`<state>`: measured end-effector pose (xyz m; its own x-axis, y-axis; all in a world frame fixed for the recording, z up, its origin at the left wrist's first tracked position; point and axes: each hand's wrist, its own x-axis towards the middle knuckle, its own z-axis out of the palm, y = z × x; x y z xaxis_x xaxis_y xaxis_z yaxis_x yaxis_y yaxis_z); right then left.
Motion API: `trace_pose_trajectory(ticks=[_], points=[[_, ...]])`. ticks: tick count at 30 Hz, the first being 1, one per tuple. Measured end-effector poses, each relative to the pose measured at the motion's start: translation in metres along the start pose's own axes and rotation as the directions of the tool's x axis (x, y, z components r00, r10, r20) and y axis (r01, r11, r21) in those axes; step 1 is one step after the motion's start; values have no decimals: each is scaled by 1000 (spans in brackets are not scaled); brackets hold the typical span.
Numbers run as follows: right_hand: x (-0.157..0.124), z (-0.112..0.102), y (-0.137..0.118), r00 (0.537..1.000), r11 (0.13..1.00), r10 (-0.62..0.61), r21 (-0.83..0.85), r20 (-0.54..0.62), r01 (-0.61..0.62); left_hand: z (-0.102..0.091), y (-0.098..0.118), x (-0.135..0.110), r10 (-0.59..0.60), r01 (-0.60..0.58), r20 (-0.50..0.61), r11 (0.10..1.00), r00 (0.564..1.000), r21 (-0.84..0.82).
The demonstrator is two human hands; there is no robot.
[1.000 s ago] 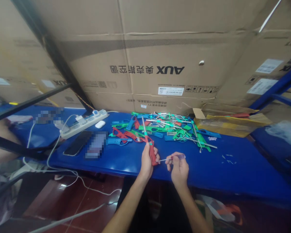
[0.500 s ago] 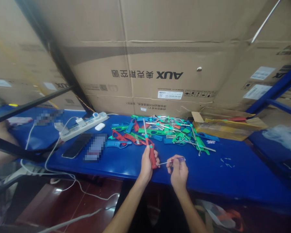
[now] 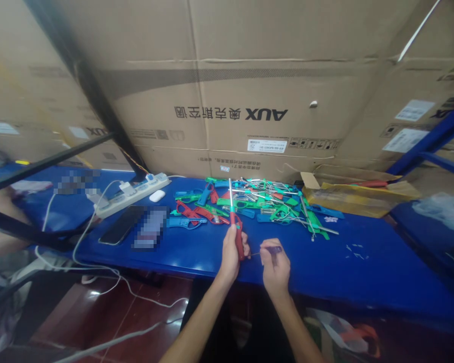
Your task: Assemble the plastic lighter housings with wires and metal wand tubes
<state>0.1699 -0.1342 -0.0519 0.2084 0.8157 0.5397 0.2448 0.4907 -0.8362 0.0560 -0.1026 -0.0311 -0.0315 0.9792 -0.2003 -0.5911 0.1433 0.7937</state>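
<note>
My left hand [image 3: 230, 252] is wrapped round a red plastic handle with a metal rod [image 3: 236, 227] that stands nearly upright above the blue table [image 3: 196, 249]. My right hand [image 3: 275, 262] pinches a small screwdriver [image 3: 269, 250] with a purple grip, its thin shaft pointing left at the base of the red handle. Both hands hover over the table's front edge. Behind them lies a pile of red, green and blue plastic handles and metal rods [image 3: 265, 204].
A white power strip [image 3: 130, 195] with cables, a white earbud case [image 3: 156, 195] and a black phone [image 3: 121, 224] lie at the left. An open flat cardboard box [image 3: 357, 196] sits at the right. Large cardboard cartons [image 3: 249, 101] stand as a wall behind the table. Small white bits [image 3: 353, 249] lie at the right.
The red handle has turned more upright in my left hand. My right hand has moved the screwdriver slightly left, closer to the handle.
</note>
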Motion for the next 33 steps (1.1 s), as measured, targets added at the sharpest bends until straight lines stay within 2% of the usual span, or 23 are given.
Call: trace_pose_trajectory(ticks=[2,4,7,10,12,17,19,21,23,26,27,29,31,33], points=[[-1,3,0,997,999,-48,-11,-62,48,0,1,0,-1,0,-5,1000,1000,-26],[0,4,-2,983,988,-149,-60,-104,143,-1,2,0,-1,0,-14,998,1000,-63],[3,-1,-14,960,953,-279,-128,-5,276,-1,4,0,1,-2,-14,993,1000,-115],[8,-8,-33,969,965,-223,-119,105,234,-1,5,0,-3,4,2,991,1000,-133],[12,-9,-43,972,973,-200,-92,125,212,-1,4,0,6,-7,-6,989,1000,-150],[19,-6,-46,953,943,-299,-169,-47,288,1,5,0,33,-40,-40,982,999,-187],[20,-7,-45,971,958,-238,-162,3,235,1,5,0,20,-26,-28,978,999,-208],[20,-7,-46,990,988,-122,-91,66,127,-1,6,1,5,-8,-15,970,1000,-241],[20,-7,-47,998,998,-55,-8,34,55,-2,5,1,-11,9,-6,964,1000,-264],[19,-6,-46,982,987,-158,-25,-100,156,-4,5,1,-11,10,-2,961,1000,-277],[18,-5,-46,975,979,-197,-66,-100,191,-5,5,1,-16,16,3,960,1000,-281],[17,-4,-45,987,981,-163,-107,-16,160,-5,5,2,-30,34,16,955,999,-294],[14,-3,-43,994,998,-13,-61,110,20,-6,5,2,-42,48,24,950,999,-308],[10,-1,-42,986,996,85,-15,141,-84,-6,4,2,-48,55,31,949,998,-310]])
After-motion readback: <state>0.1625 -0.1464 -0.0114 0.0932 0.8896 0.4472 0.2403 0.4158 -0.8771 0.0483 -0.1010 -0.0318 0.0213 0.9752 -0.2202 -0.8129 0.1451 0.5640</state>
